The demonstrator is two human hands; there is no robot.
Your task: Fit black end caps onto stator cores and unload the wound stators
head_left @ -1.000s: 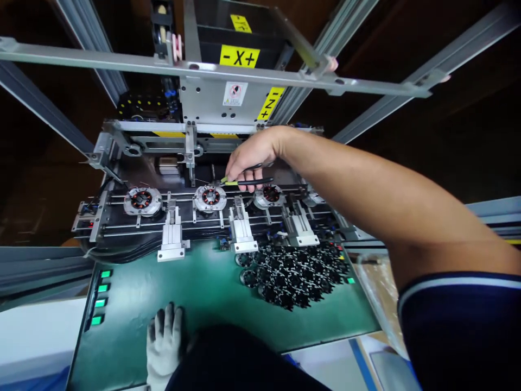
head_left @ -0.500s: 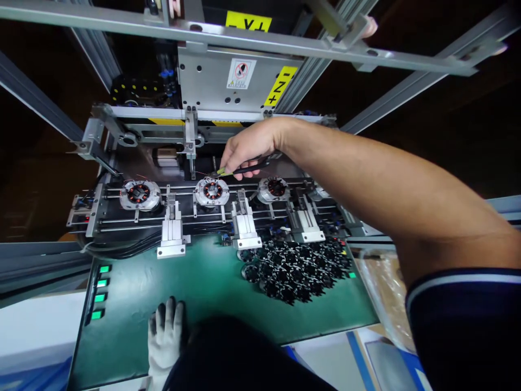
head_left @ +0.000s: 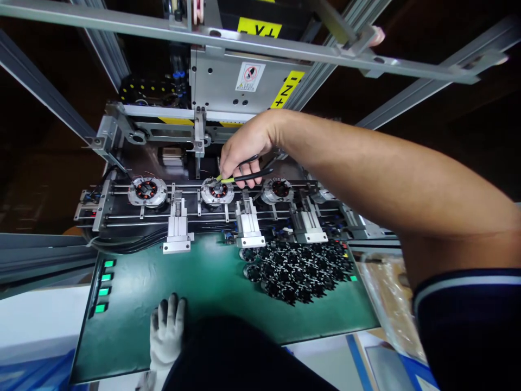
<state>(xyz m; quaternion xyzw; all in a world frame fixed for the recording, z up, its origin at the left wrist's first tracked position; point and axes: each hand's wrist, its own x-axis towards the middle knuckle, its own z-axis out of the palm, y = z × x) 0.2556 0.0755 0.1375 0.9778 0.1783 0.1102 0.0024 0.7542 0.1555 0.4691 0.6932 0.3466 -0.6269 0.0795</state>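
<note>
My right hand [head_left: 244, 149] reaches far into the machine and grips a small pair of cutters [head_left: 243, 175] with black and yellow-green handles. Their tip sits at the back edge of the middle wound stator [head_left: 217, 191] on the fixture rail. Two more stators, one at the left [head_left: 147, 190] and one at the right [head_left: 278, 190], sit on the same rail. My left hand [head_left: 166, 332], in a white glove with dark fingertips, lies flat on the green panel [head_left: 163, 282] near its front edge, fingers stretched out. Its wrist is hidden by something dark.
A heap of several black stator cores [head_left: 297, 269] lies on the green panel at right. Green lit buttons [head_left: 104, 285] line its left side. Grey clamp blocks [head_left: 178, 233] stand before the rail. Aluminium frame bars [head_left: 244, 46] cross overhead; a clear bag [head_left: 386, 304] lies at right.
The view has shifted slightly. My right hand has lowered the cutters' tip a little toward the middle stator. My left hand has stayed flat on the panel.
</note>
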